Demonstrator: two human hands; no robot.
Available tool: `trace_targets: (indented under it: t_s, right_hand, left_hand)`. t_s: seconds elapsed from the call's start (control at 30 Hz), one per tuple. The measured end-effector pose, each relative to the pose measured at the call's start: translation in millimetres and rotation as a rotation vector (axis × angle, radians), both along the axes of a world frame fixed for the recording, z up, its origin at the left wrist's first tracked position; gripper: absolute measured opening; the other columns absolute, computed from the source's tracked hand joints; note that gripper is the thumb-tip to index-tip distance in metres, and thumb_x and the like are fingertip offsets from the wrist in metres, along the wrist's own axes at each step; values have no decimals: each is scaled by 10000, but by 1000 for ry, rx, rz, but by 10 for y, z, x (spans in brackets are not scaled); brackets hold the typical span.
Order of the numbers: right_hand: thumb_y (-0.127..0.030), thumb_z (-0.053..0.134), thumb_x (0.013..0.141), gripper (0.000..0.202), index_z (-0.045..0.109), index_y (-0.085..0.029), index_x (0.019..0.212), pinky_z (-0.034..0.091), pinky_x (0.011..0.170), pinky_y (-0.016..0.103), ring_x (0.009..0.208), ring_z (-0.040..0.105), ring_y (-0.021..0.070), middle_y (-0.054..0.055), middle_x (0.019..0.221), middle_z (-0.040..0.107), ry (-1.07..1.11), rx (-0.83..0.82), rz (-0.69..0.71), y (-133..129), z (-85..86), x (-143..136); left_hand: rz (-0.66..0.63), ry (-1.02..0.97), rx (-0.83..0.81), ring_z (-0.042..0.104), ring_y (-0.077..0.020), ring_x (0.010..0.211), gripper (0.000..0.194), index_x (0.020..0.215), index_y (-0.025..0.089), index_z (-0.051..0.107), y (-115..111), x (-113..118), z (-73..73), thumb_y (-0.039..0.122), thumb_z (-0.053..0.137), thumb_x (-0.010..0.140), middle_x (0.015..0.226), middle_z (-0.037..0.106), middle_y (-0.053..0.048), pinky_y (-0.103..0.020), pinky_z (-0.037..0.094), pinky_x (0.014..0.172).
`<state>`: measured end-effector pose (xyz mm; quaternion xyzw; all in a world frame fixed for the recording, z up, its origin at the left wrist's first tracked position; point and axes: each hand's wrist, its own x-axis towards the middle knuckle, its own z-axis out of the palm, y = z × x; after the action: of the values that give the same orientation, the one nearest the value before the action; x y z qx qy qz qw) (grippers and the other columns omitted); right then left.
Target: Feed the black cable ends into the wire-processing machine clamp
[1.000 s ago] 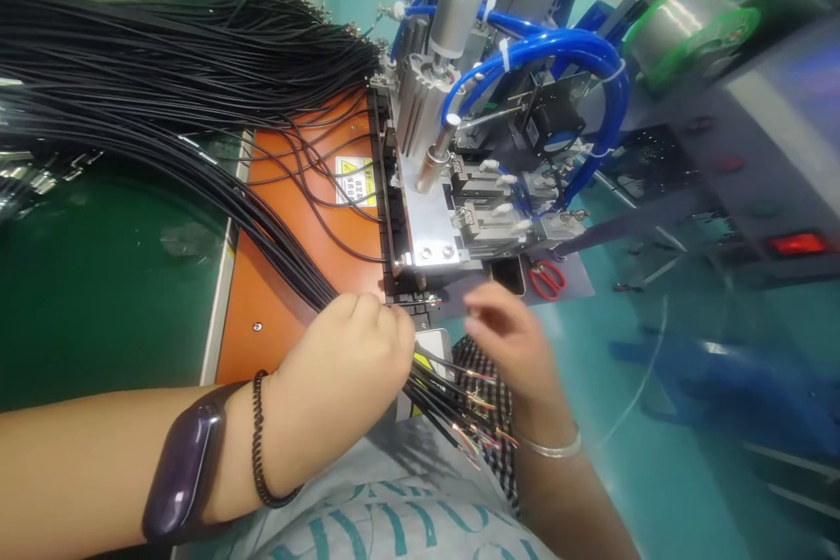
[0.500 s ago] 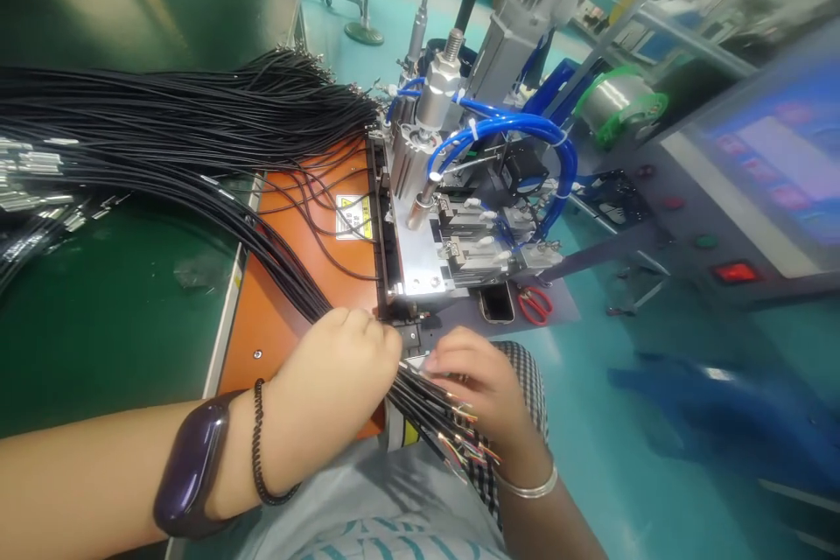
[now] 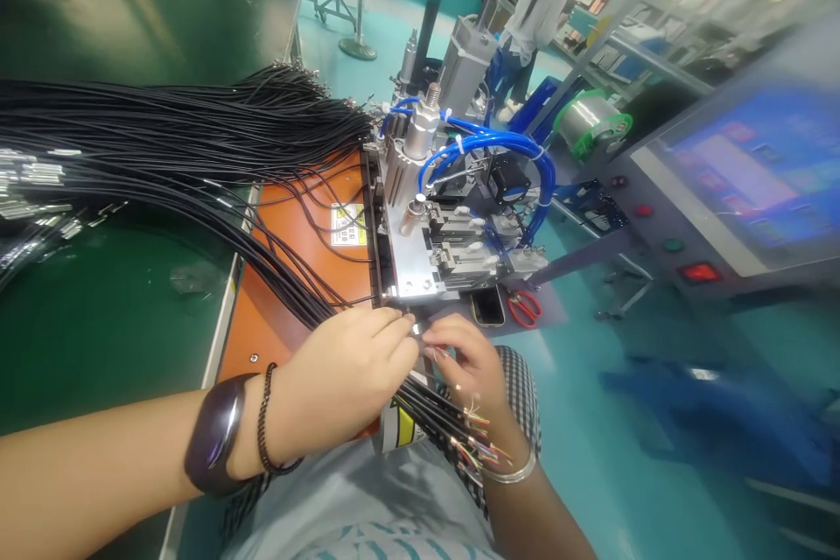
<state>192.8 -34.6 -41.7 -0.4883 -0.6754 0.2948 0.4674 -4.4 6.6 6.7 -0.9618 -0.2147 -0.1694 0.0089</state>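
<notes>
My left hand (image 3: 358, 363) is closed around a bundle of black cables (image 3: 279, 271) that runs in from the left. Past my fist the bundle's stripped ends (image 3: 469, 446) fan out, showing thin coloured wires. My right hand (image 3: 472, 359) pinches the wire end of one cable, close to my left fingertips. Both hands are just in front of the near end of a machine (image 3: 410, 267) with metal cylinders and blue air hoses. The fingers partly hide the pinched end.
A thick pile of black cables (image 3: 184, 127) lies across the green table (image 3: 131, 306) and orange plate (image 3: 295, 236). Right of the machine are a phone (image 3: 487, 306), red-handled scissors (image 3: 524, 309), a solder wire spool (image 3: 591, 124) and a control panel (image 3: 728, 166). A person (image 3: 528, 35) stands behind.
Both hands have come closer together near the machine's front edge. My right fingers have moved up from beside the bundle and now pinch one wire end. A single cable has separated from the bundle.
</notes>
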Motion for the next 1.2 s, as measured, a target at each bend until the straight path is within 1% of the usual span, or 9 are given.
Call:
trace_targets:
  t_s: [0.07, 0.2, 0.33, 0.53, 0.7, 0.83, 0.93, 1.1, 1.2]
  right_hand:
    - [-180, 612, 845, 158, 689, -284, 933, 475, 733, 326, 822, 599, 175, 20, 851, 668, 28, 30, 27, -5, 10, -2]
    - [-215, 597, 867, 156, 695, -302, 951, 486, 730, 331, 808, 605, 172, 25, 865, 671, 71, 66, 74, -5, 51, 8]
    - [-211, 638, 836, 124, 701, -291, 906, 481, 718, 316, 811, 601, 174, 21, 852, 661, 34, 43, 15, -10, 59, 10]
    - [-150, 684, 778, 112, 680, -246, 837, 470, 665, 286, 731, 569, 152, 7, 775, 625, 3, 40, -156, -56, 66, -57]
    - [-176, 633, 832, 135, 673, -240, 943, 485, 662, 283, 742, 589, 150, 20, 839, 645, -84, 71, -236, -132, 83, -79]
    - [-268, 519, 915, 219, 637, -255, 1098, 474, 730, 341, 813, 590, 183, 35, 899, 669, -264, 172, -75, -203, 120, -74]
    - [-334, 517, 907, 227, 649, -262, 1077, 464, 757, 378, 857, 584, 216, 45, 928, 680, -329, 59, 33, -194, 134, -98]
    - [-228, 601, 859, 99, 664, -227, 936, 478, 724, 293, 801, 603, 166, 29, 868, 669, -60, -74, -279, -75, 105, -148]
    - [-221, 601, 857, 66, 653, -216, 818, 465, 699, 269, 765, 591, 151, 11, 801, 647, -8, -77, -314, -51, 106, -175]
  left_hand:
    - [-7, -50, -5, 612, -243, 986, 143, 903, 115, 602, 25, 4, -40, 142, 473, 847, 1045, 659, -132, -391, 526, 823]
    - [42, 18, -144, 613, -186, 714, 166, 953, 155, 567, 73, 14, -66, 122, 425, 874, 808, 650, -30, -340, 523, 636]
    - [31, 51, -182, 625, -178, 803, 258, 1120, 169, 531, 79, 9, -66, 118, 428, 889, 922, 657, -37, -328, 516, 697]
    - [114, 96, -217, 588, -195, 745, 171, 903, 173, 561, 44, 1, -23, 70, 443, 834, 843, 593, -31, -328, 489, 632]
    - [165, 82, -196, 556, -215, 697, 108, 838, 181, 524, 28, -9, -38, 88, 472, 816, 792, 550, -29, -352, 478, 595]
    - [185, 20, -150, 533, -203, 644, 114, 780, 193, 481, 26, -18, -48, 88, 465, 820, 731, 522, -15, -334, 448, 557]
    - [198, -18, -101, 510, -191, 601, 127, 747, 203, 453, 37, -11, -40, 102, 485, 817, 692, 496, -1, -322, 415, 525]
    - [189, -21, -89, 515, -192, 617, 136, 766, 204, 454, 46, -2, -41, 82, 513, 776, 711, 504, 0, -318, 404, 528]
    - [183, -8, -87, 512, -193, 617, 153, 758, 205, 448, 40, -6, -49, 67, 516, 758, 712, 503, 0, -319, 404, 528]
